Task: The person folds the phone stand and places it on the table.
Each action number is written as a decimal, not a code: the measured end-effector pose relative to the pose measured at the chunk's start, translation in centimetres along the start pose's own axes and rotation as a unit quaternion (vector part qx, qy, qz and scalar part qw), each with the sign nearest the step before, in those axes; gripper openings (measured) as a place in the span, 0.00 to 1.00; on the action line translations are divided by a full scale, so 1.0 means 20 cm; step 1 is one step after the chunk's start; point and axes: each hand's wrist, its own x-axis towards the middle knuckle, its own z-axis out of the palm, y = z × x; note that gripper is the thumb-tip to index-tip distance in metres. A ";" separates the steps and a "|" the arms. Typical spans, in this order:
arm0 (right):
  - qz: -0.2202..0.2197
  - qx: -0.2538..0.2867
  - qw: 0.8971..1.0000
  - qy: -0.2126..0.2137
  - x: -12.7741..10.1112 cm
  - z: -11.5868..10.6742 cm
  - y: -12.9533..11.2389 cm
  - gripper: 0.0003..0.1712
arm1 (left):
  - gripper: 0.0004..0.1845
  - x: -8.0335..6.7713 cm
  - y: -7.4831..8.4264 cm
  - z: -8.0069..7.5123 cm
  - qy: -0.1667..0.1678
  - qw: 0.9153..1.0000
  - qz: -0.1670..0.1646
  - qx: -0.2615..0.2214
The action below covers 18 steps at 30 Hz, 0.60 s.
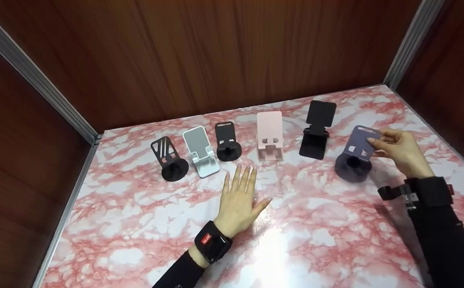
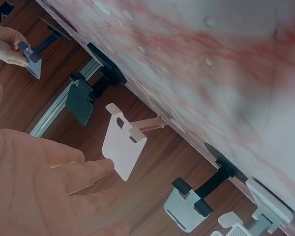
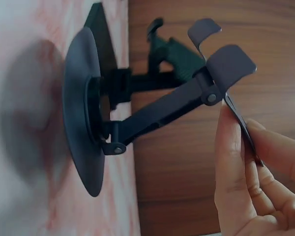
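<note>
My right hand (image 1: 406, 152) pinches the right edge of the purple phone stand's upper plate (image 1: 362, 140), thumb on the front and fingers behind. The stand's round base (image 3: 81, 113) is tilted in the right wrist view, with its shadow on the table beside it. A hinged arm (image 3: 162, 110) joins base and plate. My left hand (image 1: 238, 204) is spread palm down over the table, fingers straight and holding nothing. Its fingertips point toward the pink phone stand (image 1: 270, 126) and the small black round-based stand (image 1: 225, 134).
Left of these stand a white phone stand with a grey pad (image 1: 197, 142) and a black stand with a slotted plate (image 1: 175, 169). A black stand with a rectangular base (image 1: 322, 114) is between pink and purple. Wood panels (image 1: 223, 52) enclose the marbled table (image 1: 135, 224).
</note>
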 end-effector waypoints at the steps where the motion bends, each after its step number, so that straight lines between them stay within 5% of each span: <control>1: -0.001 -0.003 1.000 -0.007 0.00 0.01 -0.01 0.06 | 0.43 0.00 0.00 0.00 -0.003 1.000 -0.001 -0.002; 18: -0.046 -0.102 0.990 -0.087 -0.05 0.32 -0.09 0.06 | 0.42 0.04 0.01 -0.03 -0.037 0.999 -0.006 -0.026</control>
